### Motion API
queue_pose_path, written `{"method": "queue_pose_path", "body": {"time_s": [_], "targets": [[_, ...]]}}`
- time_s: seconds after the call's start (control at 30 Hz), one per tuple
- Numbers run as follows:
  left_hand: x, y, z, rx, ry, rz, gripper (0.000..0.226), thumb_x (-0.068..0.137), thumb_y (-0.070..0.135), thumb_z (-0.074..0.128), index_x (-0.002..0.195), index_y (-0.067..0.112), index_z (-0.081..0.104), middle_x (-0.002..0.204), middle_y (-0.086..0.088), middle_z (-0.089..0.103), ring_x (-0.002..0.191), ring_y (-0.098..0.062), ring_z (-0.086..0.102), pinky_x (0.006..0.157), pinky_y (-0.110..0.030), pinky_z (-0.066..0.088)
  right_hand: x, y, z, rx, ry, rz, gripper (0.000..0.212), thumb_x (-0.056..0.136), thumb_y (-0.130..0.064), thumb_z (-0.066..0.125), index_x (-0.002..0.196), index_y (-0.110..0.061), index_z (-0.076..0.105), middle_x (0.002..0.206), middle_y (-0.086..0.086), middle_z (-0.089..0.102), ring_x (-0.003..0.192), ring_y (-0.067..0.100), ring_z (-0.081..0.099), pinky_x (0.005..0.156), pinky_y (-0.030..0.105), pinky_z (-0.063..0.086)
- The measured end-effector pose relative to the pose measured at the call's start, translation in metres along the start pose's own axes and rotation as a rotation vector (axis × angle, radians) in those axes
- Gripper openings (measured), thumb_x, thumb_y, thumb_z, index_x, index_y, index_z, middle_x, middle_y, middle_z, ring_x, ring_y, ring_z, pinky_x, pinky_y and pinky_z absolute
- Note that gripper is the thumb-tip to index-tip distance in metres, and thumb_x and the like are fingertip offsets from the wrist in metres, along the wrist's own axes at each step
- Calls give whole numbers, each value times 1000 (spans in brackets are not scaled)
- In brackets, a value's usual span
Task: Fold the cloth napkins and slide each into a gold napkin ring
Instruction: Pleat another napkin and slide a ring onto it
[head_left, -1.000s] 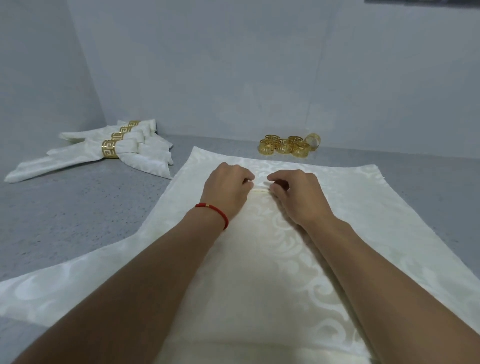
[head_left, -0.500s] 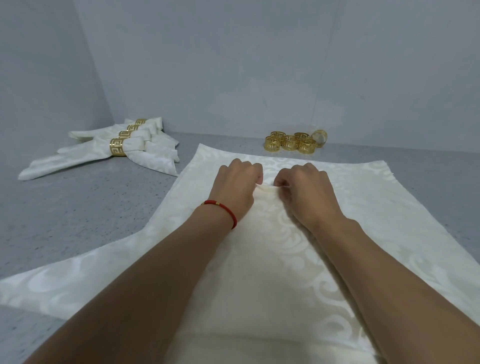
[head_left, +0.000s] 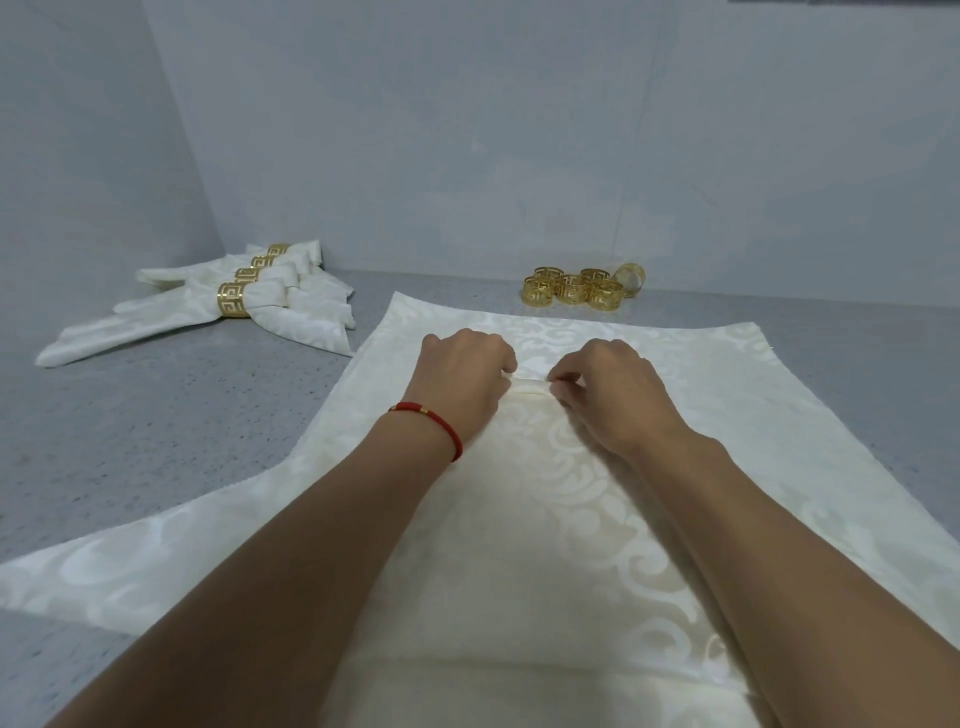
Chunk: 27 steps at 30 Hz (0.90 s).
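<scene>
The cream napkin (head_left: 597, 493) lies spread flat on the grey counter (head_left: 156, 415), its centre pinched into a small ridge by the left hand (head_left: 462, 382) and right hand (head_left: 610, 389); four ringed napkins (head_left: 234, 306) lie finished far-left, loose gold rings (head_left: 576, 288) wait beyond

Bare counter (head_left: 171, 431) between finished napkins (head_left: 208, 317) and cloth (head_left: 753, 415)

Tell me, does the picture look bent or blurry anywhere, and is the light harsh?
Head view: the wide lens stretches both forearms at the bottom edge; light is soft and even, with faint shadow under the left hand and right hand on the napkin; the spare gold rings glint slightly; nothing looks blurred.
</scene>
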<state>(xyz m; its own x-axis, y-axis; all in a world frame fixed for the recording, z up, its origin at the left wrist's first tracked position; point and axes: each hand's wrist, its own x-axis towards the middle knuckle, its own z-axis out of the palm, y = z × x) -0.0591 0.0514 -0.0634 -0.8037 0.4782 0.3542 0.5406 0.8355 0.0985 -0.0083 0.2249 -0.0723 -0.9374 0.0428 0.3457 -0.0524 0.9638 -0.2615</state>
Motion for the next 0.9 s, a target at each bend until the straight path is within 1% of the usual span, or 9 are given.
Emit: {"method": "queue_pose_path", "body": {"time_s": [0.07,0.2,0.33,0.47,0.57,0.67,0.73,0.8,0.9], "targets": [[-2,-2,3,10,0,0,13,96,20,53,85,19,60,92,5,55,97,-23,57,78,-34,35,0,-1,-2,-50,7,-10,15,98,-21,62,100,-22,76,98,-3,73,106,26,55,87,44,48],[0,-5,0,46,-32,26,9,96,23,53,92,25,60,105,2,56,101,-22,53,85,-39,39,-1,-4,-5,-115,-13,-42,14,95,-13,59,99,-23,68,101,-4,69,102,24,59,89,41,39],[6,-5,-8,120,-69,130,15,95,19,55,84,27,49,91,7,60,89,-19,47,78,-36,29,6,-5,-16,-154,-96,-52,28,84,0,56,90,-27,62,94,-8,65,95,21,58,85,39,27],[12,-3,-13,75,-72,134,24,85,5,53,81,28,52,83,8,60,80,-17,50,71,-30,27,18,4,-19,-278,-68,-221,26,81,0,57,87,-25,56,90,-6,61,91,23,60,89,41,36],[18,-2,-12,98,-62,132,31,79,-2,52,79,29,53,83,8,61,80,-19,54,69,-28,27,17,18,-9,-443,26,-452,23,77,-4,67,89,-21,58,82,-4,56,81,25,58,80,41,42],[19,1,-14,169,-62,188,34,78,-5,52,80,29,50,86,8,54,81,-20,52,71,-28,26,13,25,-4,-507,88,-567,21,78,0,70,89,-17,62,78,-1,54,74,25,54,73,39,44],[16,2,-16,185,-108,217,37,76,-7,51,82,29,50,88,8,50,84,-19,49,74,-28,26,10,24,-6,-495,90,-587,19,82,-2,68,91,-18,64,81,-1,55,78,24,55,77,38,44],[13,2,-18,187,-147,223,40,73,-7,50,80,32,50,84,9,49,81,-19,47,68,-28,25,5,24,-10,-442,33,-553,23,86,-4,64,101,-21,67,89,-3,60,87,24,58,83,38,44],[13,-5,-16,3,-157,114,38,81,7,52,86,43,62,89,8,58,86,-19,57,65,-27,35,-2,27,-18,-215,-48,-405,23,94,-16,59,113,-26,70,102,-7,66,97,21,63,84,36,44]]}}
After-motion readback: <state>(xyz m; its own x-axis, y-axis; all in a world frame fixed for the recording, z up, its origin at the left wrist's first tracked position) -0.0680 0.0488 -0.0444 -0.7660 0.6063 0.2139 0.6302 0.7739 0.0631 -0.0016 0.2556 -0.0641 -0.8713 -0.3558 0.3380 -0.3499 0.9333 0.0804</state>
